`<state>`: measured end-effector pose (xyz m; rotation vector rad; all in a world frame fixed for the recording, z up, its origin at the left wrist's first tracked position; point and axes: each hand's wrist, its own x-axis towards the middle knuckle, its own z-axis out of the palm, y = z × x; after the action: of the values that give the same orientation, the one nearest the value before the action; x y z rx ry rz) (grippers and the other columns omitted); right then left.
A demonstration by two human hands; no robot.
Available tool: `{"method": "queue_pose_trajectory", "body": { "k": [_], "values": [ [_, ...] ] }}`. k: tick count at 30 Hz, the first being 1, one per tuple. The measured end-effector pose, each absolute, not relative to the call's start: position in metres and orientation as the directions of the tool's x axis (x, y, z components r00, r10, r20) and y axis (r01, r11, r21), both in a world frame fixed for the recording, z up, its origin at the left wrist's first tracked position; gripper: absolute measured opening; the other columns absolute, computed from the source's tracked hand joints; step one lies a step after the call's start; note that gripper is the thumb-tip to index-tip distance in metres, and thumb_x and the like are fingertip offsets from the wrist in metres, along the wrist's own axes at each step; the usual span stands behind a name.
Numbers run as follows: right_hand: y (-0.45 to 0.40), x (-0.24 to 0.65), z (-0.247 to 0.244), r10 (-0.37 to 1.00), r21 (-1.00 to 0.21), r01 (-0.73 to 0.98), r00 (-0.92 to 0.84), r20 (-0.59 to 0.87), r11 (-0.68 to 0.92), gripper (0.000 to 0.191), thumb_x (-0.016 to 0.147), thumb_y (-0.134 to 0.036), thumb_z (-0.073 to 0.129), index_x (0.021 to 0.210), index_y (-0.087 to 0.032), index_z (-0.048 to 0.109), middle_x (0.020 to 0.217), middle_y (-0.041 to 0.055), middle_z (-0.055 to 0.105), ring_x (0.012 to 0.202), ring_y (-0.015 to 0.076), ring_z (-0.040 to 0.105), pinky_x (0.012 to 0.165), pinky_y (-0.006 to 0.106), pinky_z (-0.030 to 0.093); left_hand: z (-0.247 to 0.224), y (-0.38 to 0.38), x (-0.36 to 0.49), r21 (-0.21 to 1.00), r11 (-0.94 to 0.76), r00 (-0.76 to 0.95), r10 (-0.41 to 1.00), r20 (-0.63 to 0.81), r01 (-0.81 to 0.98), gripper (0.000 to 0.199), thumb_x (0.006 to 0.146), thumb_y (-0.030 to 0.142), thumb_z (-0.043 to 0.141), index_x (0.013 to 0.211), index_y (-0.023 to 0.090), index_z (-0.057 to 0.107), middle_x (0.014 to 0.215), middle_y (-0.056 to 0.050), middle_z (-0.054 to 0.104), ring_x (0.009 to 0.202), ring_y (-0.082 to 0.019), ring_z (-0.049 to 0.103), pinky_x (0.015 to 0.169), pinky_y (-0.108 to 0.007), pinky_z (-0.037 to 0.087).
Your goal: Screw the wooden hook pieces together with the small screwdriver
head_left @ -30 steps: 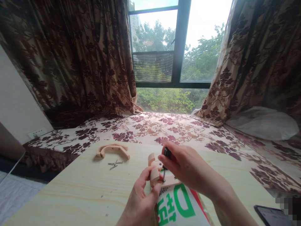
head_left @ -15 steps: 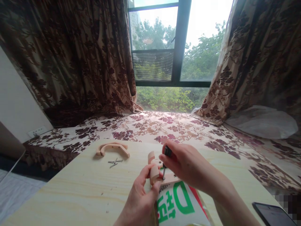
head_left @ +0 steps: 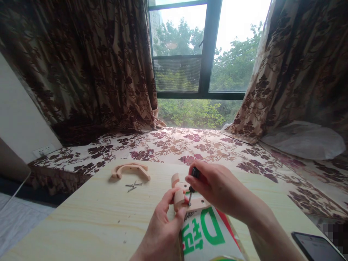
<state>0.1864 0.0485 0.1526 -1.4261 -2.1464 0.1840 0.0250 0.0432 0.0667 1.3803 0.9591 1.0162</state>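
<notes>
My left hand (head_left: 165,221) is closed round the curled end of a pale wooden hook (head_left: 179,197), its thumb on the near side. My right hand (head_left: 214,185) grips the black handle of a screwdriver (head_left: 194,175), whose shaft points down to a hole near the curl. Another hole shows further right along the hook. A second wooden hook (head_left: 175,179) lies just behind. Under the hooks is a white packet (head_left: 209,232) with large green lettering and a red edge. My right palm hides part of the wood.
Left on the pale wooden table (head_left: 89,210) lie more curved wooden hooks (head_left: 136,168) and several loose screws (head_left: 133,186). A phone (head_left: 312,246) rests at the right edge. Beyond are a flower-patterned window seat (head_left: 168,145), curtains and a window.
My right hand has turned slightly on the screwdriver, whose handle now stands a little more upright. The left hand keeps its hold, and the view has shifted very slightly.
</notes>
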Motion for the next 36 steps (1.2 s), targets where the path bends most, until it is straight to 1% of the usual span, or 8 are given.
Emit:
{"method": "queue_pose_trajectory", "body": {
  "k": [5,9,12,19,26,29,33,36],
  "values": [
    [0.05,0.188,0.151,0.898,-0.347,0.861,-0.24,0.368,0.372,0.016,0.088,-0.032,0.052,0.079,-0.019,0.05,0.065,-0.0005,0.056,0.056,0.0126,0.044,0.054,0.026,0.029,0.065,0.044,0.023,0.997,-0.076,0.313,0.947,0.071,0.002,0.024,0.082,0.042,0.062,0.094,0.021,0.057,0.085,0.001,0.061,0.074,-0.012,0.054,0.064,-0.019,0.046],
    [0.045,0.189,0.154,0.878,-0.426,0.783,-0.311,0.363,0.453,0.009,0.088,-0.028,0.052,0.085,-0.021,0.055,0.067,-0.0021,0.057,0.059,0.0119,0.047,0.056,0.024,0.032,0.065,0.045,0.023,0.998,-0.067,0.314,0.947,0.066,-0.009,0.024,0.082,0.042,0.062,0.094,0.022,0.057,0.08,0.002,0.059,0.069,-0.01,0.052,0.061,-0.018,0.044],
    [0.046,0.189,0.153,0.876,-0.443,0.767,-0.321,0.361,0.464,0.011,0.089,-0.028,0.051,0.081,-0.021,0.054,0.067,-0.002,0.057,0.059,0.0117,0.047,0.056,0.024,0.032,0.068,0.045,0.024,0.998,-0.06,0.305,0.95,0.061,-0.013,0.025,0.08,0.043,0.064,0.092,0.021,0.057,0.078,0.003,0.058,0.066,-0.01,0.051,0.058,-0.017,0.044],
    [0.054,0.189,0.148,0.906,-0.323,0.888,-0.198,0.373,0.327,0.019,0.09,-0.034,0.049,0.08,-0.018,0.052,0.068,0.0027,0.058,0.059,0.0148,0.048,0.056,0.028,0.03,0.071,0.042,0.025,0.999,-0.047,0.302,0.952,0.049,-0.011,0.027,0.078,0.044,0.065,0.089,0.021,0.057,0.08,0.001,0.06,0.07,-0.012,0.054,0.059,-0.019,0.046],
    [0.044,0.188,0.155,0.858,-0.487,0.713,-0.354,0.373,0.505,0.014,0.091,-0.03,0.05,0.083,-0.021,0.057,0.066,-0.0033,0.058,0.058,0.0105,0.047,0.057,0.023,0.033,0.067,0.044,0.025,1.0,-0.021,0.299,0.954,0.026,-0.019,0.03,0.078,0.043,0.066,0.095,0.02,0.056,0.076,0.003,0.058,0.061,-0.009,0.049,0.053,-0.018,0.043],
    [0.049,0.186,0.151,0.867,-0.438,0.767,-0.304,0.395,0.468,0.019,0.091,-0.032,0.051,0.076,-0.019,0.053,0.065,-0.0016,0.057,0.057,0.0113,0.045,0.055,0.024,0.031,0.066,0.045,0.025,1.0,-0.012,0.315,0.949,0.021,-0.029,0.028,0.079,0.043,0.065,0.093,0.021,0.055,0.073,0.004,0.055,0.057,-0.008,0.047,0.05,-0.017,0.041],
    [0.054,0.185,0.148,0.881,-0.355,0.855,-0.213,0.423,0.377,0.021,0.09,-0.034,0.052,0.076,-0.018,0.052,0.064,0.0006,0.057,0.056,0.013,0.046,0.054,0.026,0.03,0.066,0.044,0.023,0.999,-0.047,0.327,0.944,0.053,-0.027,0.024,0.081,0.04,0.064,0.093,0.021,0.056,0.073,0.005,0.054,0.06,-0.008,0.048,0.053,-0.017,0.042],
    [0.05,0.186,0.151,0.874,-0.358,0.841,-0.243,0.422,0.406,0.019,0.09,-0.034,0.051,0.08,-0.018,0.055,0.067,0.0009,0.059,0.059,0.0134,0.048,0.056,0.026,0.032,0.065,0.044,0.022,0.998,-0.056,0.324,0.944,0.056,-0.01,0.023,0.083,0.039,0.062,0.097,0.021,0.056,0.075,0.004,0.055,0.064,-0.01,0.05,0.056,-0.018,0.043]
  ]
}}
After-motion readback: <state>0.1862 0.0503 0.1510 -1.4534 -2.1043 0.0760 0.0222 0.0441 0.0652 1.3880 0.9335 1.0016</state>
